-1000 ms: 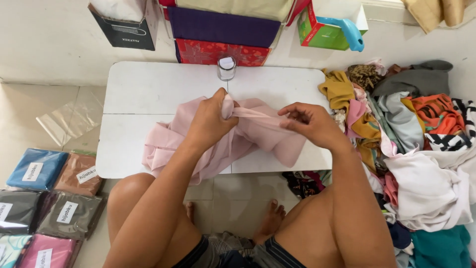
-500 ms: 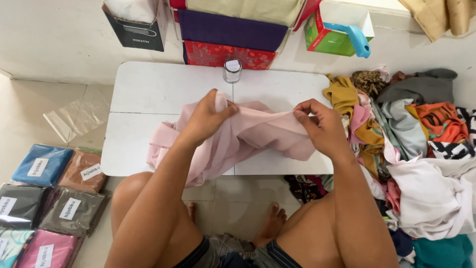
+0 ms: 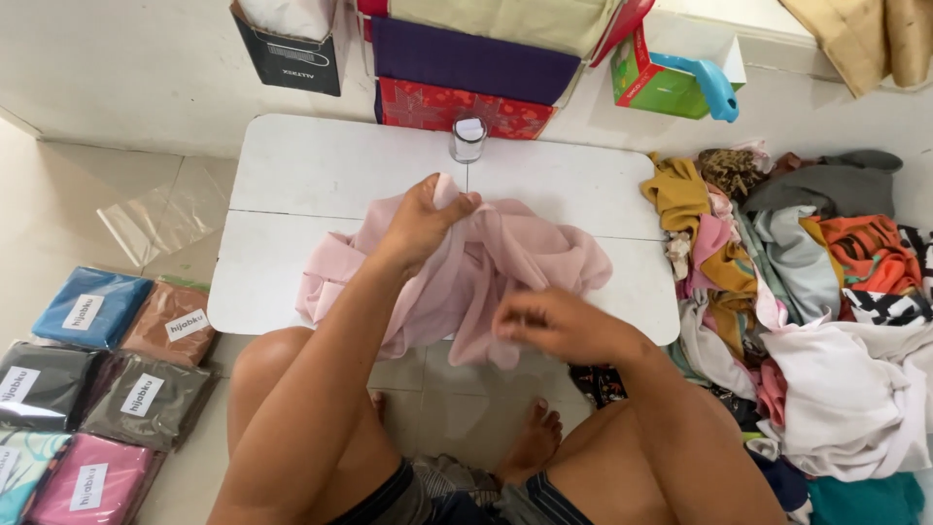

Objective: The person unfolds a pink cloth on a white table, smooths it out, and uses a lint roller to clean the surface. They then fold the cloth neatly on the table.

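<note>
Flat plastic-wrapped packages [image 3: 107,374] with white labels, blue, brown, grey and pink, lie left of the white counter [image 3: 321,175]; a green box [image 3: 656,83] stands beyond its far right corner.

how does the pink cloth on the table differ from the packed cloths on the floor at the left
The pink cloth lies loose and rumpled over the white table, held by the left hand and the right hand; the packed cloths lie flat and folded on the floor, untouched. The pink cloth is bare, while each packed one sits in a clear bag with a white label. The pink cloth is a single pale piece; the packed ones come in blue, brown, grey and pink. All are soft fabric.
</note>
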